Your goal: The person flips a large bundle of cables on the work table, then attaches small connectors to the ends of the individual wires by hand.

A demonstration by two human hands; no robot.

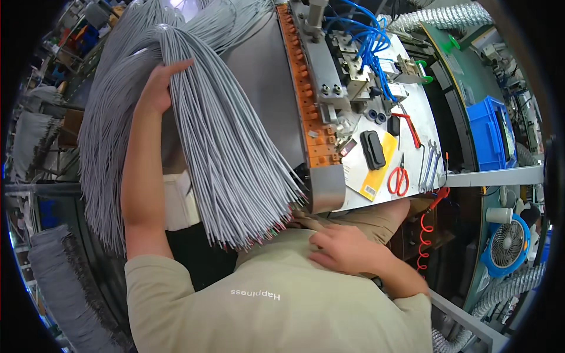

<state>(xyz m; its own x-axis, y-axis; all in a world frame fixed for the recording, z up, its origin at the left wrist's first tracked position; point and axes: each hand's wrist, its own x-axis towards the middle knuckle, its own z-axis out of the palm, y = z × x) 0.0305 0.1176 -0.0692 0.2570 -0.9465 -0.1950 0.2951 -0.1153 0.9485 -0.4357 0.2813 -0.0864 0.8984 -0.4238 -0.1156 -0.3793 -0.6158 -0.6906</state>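
A thick bundle of thin grey cables (220, 135) hangs over the left part of the bench, its cut ends fanned out near my lap, with small reddish tips showing. My left hand (158, 87) is closed around the upper part of this bundle; most of its fingers are hidden behind the cables. More grey cables (109, 141) droop beyond and to the left of my forearm. In front of my shirt, my right hand (340, 247) rests with its fingers loosely apart and nothing visible in them, to the right of the cable ends.
An orange toothed rail (303, 94) edges a metal fixture with blue air tubes (372, 44). Red-handled scissors (398, 179), a black case (372, 150), a yellow sheet (382, 167) and wrenches (432, 165) lie to its right. Farther right are a blue crate (487, 132) and fan (506, 244).
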